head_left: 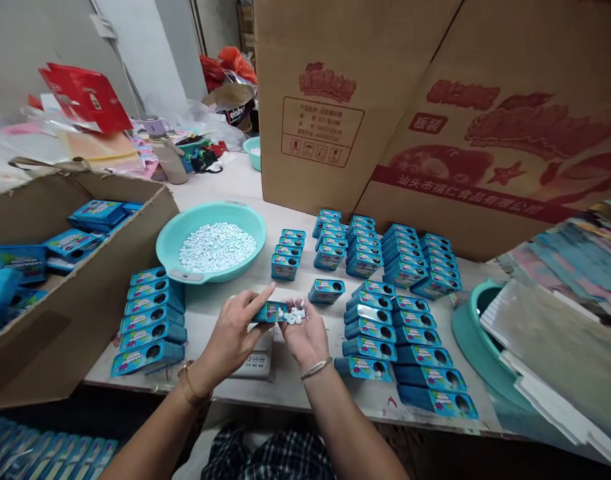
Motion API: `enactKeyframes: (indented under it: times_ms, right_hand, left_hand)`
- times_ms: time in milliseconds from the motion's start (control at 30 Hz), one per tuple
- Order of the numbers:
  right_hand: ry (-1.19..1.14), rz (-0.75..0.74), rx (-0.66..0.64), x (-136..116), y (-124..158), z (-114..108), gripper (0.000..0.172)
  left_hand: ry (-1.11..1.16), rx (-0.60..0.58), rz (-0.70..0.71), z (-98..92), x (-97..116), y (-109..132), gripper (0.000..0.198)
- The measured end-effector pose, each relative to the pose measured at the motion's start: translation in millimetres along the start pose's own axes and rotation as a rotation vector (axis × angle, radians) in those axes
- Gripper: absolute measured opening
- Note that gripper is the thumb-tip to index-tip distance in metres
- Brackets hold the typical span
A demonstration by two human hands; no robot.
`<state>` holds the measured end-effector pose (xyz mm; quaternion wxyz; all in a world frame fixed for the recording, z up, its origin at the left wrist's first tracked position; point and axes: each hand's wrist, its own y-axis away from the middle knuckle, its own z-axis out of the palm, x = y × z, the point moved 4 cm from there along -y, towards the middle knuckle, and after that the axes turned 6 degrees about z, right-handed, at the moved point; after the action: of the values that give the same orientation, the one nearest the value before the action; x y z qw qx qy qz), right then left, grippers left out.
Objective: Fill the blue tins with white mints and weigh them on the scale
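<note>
My left hand (233, 328) grips a small blue candy box (265, 312), tilted on its side with its opening facing right. My right hand (308, 339) is cupped palm up against that opening, with several small white candies (294, 316) in the palm. Some candies show at the mouth of the box. Under my hands is a white scale (256, 363), partly hidden by my left hand and the box. Behind them to the left stands a turquoise basin (168, 248) with many white candies in it.
Rows of upright blue boxes stand to the left (148, 358) and right (368, 368). A carton (60, 320) of more boxes sits at the left. Large cardboard cartons (320, 180) wall off the back. Papers lie over a green tub (478, 340) at right.
</note>
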<state>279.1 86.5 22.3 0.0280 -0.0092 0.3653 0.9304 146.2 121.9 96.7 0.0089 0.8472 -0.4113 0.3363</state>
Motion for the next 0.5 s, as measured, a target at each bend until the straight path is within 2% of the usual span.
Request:
enactKeyframes:
  times_ms: [133, 233, 333, 433, 500]
  right_hand:
    - [-0.030, 0.019, -0.024, -6.3, 9.9, 3.5, 0.029]
    - [-0.022, 0.034, -0.072, -20.9, 21.1, 6.2, 0.031]
    - [-0.055, -0.030, -0.154, -49.3, 36.3, 7.1, 0.029]
    - [-0.090, -0.160, -0.220, -86.1, 56.0, 5.0, 0.026]
    - [-0.093, -0.259, -0.240, -109.5, 69.2, 1.5, 0.025]
  left_hand:
    - [0.181, 0.074, -0.033, -8.9, 4.1, -0.6, 0.057]
    - [0.442, 0.191, -0.130, -2.0, -3.9, -1.5, 0.046]
    - [0.757, 0.257, -0.280, 27.5, -17.5, -1.9, 0.046]
    - [1.027, 0.223, -0.363, 69.6, -22.4, -6.1, 0.053]
    - [1.090, 0.177, -0.360, 94.5, -20.0, -11.7, 0.053]
